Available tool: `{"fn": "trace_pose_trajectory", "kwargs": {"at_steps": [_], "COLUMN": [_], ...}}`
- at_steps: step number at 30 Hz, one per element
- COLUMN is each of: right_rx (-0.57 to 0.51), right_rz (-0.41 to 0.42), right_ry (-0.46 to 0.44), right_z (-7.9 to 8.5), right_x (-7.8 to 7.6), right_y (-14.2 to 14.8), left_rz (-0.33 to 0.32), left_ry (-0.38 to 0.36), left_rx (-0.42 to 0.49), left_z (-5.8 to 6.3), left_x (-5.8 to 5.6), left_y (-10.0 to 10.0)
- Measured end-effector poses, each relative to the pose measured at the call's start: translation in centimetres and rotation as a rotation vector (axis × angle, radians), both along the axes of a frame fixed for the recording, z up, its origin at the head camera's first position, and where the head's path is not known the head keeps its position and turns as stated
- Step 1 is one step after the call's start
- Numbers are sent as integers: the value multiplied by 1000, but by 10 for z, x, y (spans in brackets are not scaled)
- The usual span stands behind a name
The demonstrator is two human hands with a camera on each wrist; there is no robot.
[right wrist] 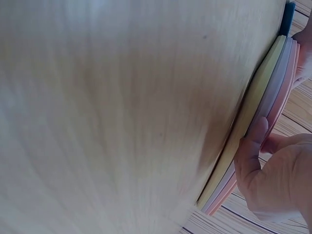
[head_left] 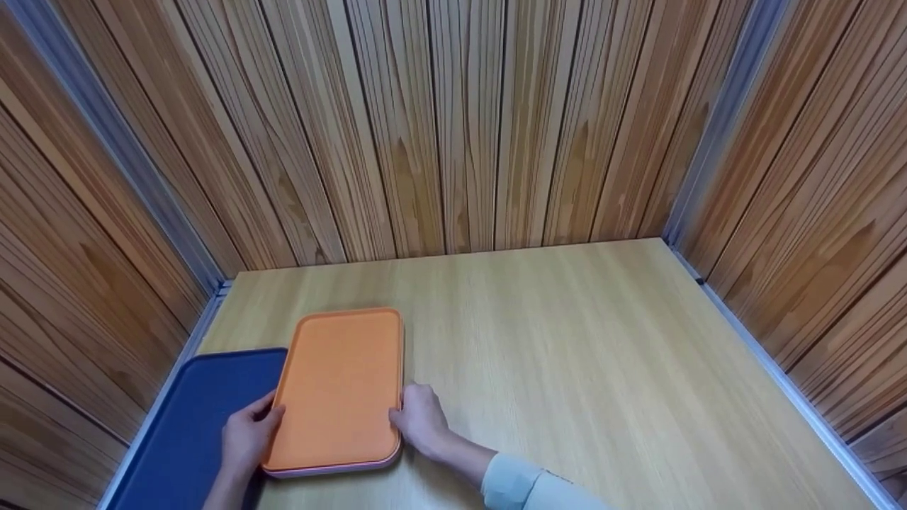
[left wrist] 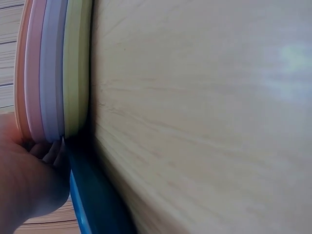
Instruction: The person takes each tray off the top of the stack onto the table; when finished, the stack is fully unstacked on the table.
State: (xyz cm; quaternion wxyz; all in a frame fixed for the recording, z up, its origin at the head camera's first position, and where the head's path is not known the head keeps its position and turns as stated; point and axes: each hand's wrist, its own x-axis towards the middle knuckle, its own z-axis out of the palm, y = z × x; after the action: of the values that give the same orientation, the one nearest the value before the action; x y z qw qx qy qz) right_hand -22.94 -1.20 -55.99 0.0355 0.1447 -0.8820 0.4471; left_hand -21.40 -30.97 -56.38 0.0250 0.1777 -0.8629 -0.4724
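Observation:
An orange tray (head_left: 344,389) tops a neat stack at the left of the table. Under it, in the left wrist view, come a pink tray (left wrist: 34,73), a lavender tray (left wrist: 52,73) and, lowest, a yellow tray (left wrist: 76,73). My left hand (head_left: 248,435) grips the stack's left edge, thumb on the orange rim and fingertips tucked low at the side. My right hand (head_left: 421,421) holds the right edge, its thumb over the rim. In the right wrist view one finger (right wrist: 256,131) lies along the lavender and yellow sides.
A larger dark blue tray (head_left: 205,418) lies to the left, partly behind the left hand and the stack. The wood-grain table (head_left: 567,368) extends to the right. Plank-patterned walls (head_left: 468,127) enclose the back and both sides, with metal rails (head_left: 786,375) along the table's edges.

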Motion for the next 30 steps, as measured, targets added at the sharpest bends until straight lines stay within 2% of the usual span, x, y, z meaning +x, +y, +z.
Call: {"fn": "trace_pose_trajectory", "kwargs": {"at_steps": [4,9,17,24,30], "right_rx": [-14,-29,-48,-68,-99], "right_rz": [19,32,30,22,32], "right_ry": [-38,-61,-120,-157,-176], "right_z": [-1,-1,4,5,4], "right_x": [0,1,0,-2,-3], "right_y": [0,0,0,3,4], "left_rz": [4,16,53,14,4], "left_ry": [30,-1,17,-3,11], "left_rx": [-8,23,10,30,28], "left_z": [-5,-7,-7,-6,-9], "left_x": [2,4,6,3,4], "left_y": [-1,-2,-3,-4,-4]}}
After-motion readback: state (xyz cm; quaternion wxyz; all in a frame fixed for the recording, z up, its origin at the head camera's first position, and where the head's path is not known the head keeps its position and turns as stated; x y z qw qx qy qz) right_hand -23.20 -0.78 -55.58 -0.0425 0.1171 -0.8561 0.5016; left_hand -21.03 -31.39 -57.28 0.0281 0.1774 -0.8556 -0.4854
